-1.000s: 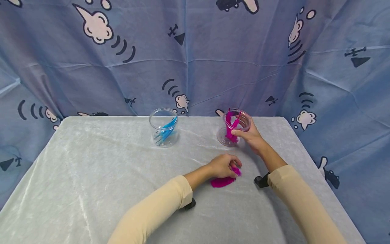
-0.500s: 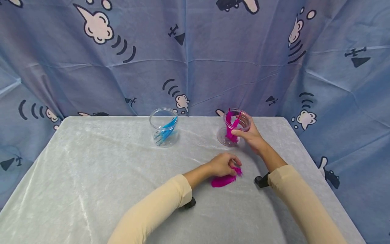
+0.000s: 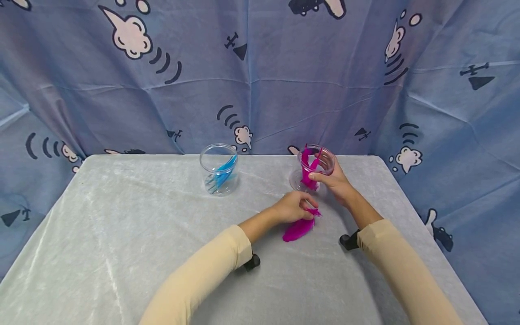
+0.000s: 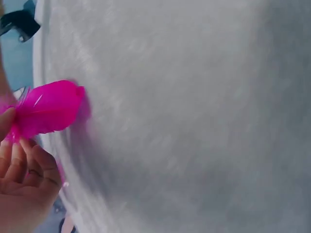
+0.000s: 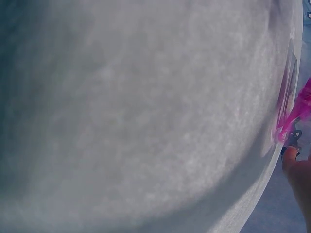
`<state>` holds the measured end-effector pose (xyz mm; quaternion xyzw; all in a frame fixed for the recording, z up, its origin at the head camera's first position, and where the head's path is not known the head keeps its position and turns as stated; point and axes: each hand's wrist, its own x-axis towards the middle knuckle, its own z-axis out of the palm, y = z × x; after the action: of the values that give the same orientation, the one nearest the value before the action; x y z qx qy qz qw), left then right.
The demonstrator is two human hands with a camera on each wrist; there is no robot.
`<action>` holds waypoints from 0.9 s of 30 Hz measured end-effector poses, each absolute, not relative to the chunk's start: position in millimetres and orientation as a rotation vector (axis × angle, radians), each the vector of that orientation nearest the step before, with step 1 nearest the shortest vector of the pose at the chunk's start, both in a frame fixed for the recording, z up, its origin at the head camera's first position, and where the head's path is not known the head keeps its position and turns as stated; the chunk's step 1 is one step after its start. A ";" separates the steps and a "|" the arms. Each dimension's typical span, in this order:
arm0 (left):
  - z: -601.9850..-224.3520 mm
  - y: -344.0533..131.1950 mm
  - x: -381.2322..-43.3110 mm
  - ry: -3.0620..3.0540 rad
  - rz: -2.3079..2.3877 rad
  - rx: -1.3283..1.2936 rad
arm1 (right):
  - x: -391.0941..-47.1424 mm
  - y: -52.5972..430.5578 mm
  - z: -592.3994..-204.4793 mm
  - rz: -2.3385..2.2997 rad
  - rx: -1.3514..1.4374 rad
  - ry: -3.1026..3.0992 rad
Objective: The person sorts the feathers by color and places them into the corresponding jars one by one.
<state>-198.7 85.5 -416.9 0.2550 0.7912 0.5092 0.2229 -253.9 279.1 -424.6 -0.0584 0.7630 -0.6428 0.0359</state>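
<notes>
My left hand [image 3: 294,207] pinches a magenta feather [image 3: 298,230] near its fluffy end, just in front of the right-hand cup. In the left wrist view the thumb presses on the feather [image 4: 51,109], whose broad tip points away from the hand. My right hand [image 3: 331,176] grips a clear plastic cup [image 3: 298,184] near its rim, thumb on the near side and fingers behind. Magenta feathers [image 3: 308,178] stand inside that cup, quills up. At the edge of the right wrist view, only part of the right hand [image 5: 299,177] and the magenta feathers shows.
A second clear cup [image 3: 218,149] with several blue feathers [image 3: 221,176] stands left of the first, near the table's back edge. Pale cloth covers the table [image 3: 122,225]. A patterned blue curtain [image 3: 268,90] hangs behind it. Black wrist mounts [image 3: 349,241] sit under both sleeves.
My left hand has lifted the magenta feather and moved it slightly toward the right-hand cup, tilting it more upright. The right hand and both cups have stayed in place.
</notes>
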 end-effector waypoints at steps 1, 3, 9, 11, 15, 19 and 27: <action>-414.4 84.3 -200.7 2.192 1.416 0.700 | -253.9 279.4 -424.8 -1.971 -0.179 2.347; -408.2 82.0 -204.5 2.201 1.445 0.685 | -253.5 279.3 -424.6 -1.979 -0.178 2.340; -384.4 74.2 -218.7 2.219 1.581 0.685 | -253.9 281.2 -426.2 -2.001 -0.195 2.328; -376.0 71.4 -223.6 2.214 1.631 0.672 | -253.7 281.6 -427.0 -2.017 -0.222 2.318; -358.5 65.9 -233.0 2.224 1.726 0.654 | -253.4 282.1 -428.5 -2.052 -0.275 2.288; -342.8 61.8 -241.7 2.228 1.812 0.631 | -254.1 282.3 -429.1 -2.052 -0.265 2.285; -324.7 57.4 -252.0 2.247 1.948 0.530 | -254.6 280.8 -424.5 -1.983 -0.179 2.310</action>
<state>-252.0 57.4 -324.7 0.1752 0.7425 0.6437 0.0606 -254.6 280.8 -424.5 -0.0587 0.7567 -0.6496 0.0459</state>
